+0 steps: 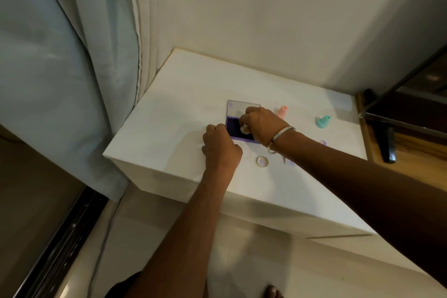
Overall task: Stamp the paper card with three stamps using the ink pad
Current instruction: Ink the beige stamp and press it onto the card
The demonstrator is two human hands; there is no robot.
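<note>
White bench (183, 94) carrying everything. Ink pad (233, 129) open at its middle, lid tipped back. Paper card (323, 150) right of the pad, largely under the forearm, purple marks showing: some stamping apparently done. Left hand (221, 146) curled at the pad's left edge, steadying. Right hand (262, 124) gripping a white stamp (243, 129), pressed on the pad. Pink stamp (282, 111) and green stamp (323, 121) upright, right of the pad. Small cap (262, 161) just in front.

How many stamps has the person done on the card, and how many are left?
At least two purple prints show on the paper card, partly hidden by the arm. Right now the right hand presses a white stamp into the open ink pad, steadied by the left hand. Stamping it on the card is left. The pink stamp and green stamp stand aside.
</note>
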